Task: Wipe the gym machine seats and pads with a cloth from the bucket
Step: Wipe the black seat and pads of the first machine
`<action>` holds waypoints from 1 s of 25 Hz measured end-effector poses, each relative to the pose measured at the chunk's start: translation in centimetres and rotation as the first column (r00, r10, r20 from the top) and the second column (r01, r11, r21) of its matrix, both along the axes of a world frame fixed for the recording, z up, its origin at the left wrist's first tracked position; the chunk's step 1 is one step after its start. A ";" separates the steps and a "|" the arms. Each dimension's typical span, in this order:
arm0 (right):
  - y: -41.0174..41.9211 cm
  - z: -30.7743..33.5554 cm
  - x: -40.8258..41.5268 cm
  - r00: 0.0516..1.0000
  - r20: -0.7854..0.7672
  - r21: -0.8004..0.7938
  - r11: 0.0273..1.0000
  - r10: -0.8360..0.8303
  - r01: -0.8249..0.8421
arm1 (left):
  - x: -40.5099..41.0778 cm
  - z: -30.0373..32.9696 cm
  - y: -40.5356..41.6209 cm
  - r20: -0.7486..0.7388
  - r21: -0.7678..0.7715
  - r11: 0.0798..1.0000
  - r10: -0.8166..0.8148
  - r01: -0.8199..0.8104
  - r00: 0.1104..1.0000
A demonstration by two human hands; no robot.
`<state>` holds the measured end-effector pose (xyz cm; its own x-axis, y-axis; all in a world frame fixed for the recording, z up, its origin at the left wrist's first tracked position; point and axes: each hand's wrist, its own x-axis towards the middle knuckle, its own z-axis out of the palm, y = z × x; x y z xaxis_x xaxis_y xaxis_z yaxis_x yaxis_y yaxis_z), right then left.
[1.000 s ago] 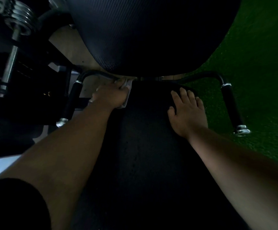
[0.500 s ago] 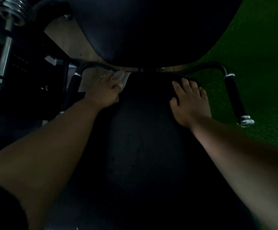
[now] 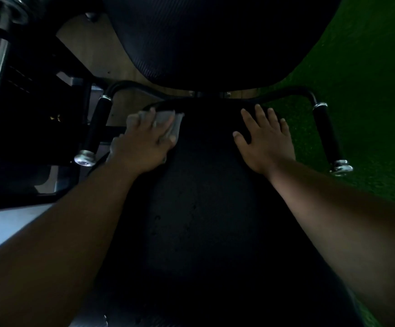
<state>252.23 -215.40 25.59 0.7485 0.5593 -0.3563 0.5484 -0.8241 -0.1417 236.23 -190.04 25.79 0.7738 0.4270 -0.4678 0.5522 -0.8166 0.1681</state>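
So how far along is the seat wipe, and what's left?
Nothing visibly finished: the dim seat pad shows no clear wiped area. In hand: the left hand presses the cloth on its far left corner, and the right hand rests flat on it. Left: the rest of that pad and the back pad.

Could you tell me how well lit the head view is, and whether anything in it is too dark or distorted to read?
Head view: very dim; the seat is nearly black, its surface barely readable. The cloth under the left hand and the right hand still stand out. Chrome handle ends catch small glints. Wide-angle bending curves the edges; the green turf looks grainy.
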 end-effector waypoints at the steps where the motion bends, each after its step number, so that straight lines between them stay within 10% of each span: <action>1: 0.0 -0.1 0.1 1.000 0.003 0.001 1.000 0.003 -0.003 | 2.5 -0.3 0.7 -0.006 -0.063 0.995 0.082 -0.082 0.997; 8: 0.0 0.0 0.1 1.000 0.001 -0.001 1.000 0.011 -0.011 | -6.5 5.3 -9.2 0.125 -0.023 0.949 -0.310 0.316 0.942; 16: -0.2 -0.1 0.1 1.000 0.007 0.010 1.000 0.022 -0.022 | 0.9 2.3 -3.2 -0.037 -0.034 0.998 0.059 -0.060 0.998; 21: -0.1 -0.1 0.3 0.999 0.004 0.007 0.999 0.032 -0.032 | -6.8 5.8 -12.2 0.117 -0.001 0.947 -0.318 0.320 0.941; 25: -0.3 -0.1 0.2 0.999 -0.002 0.016 0.999 0.038 -0.038 | -12.7 6.6 -9.1 0.088 0.041 0.998 -0.047 0.043 0.995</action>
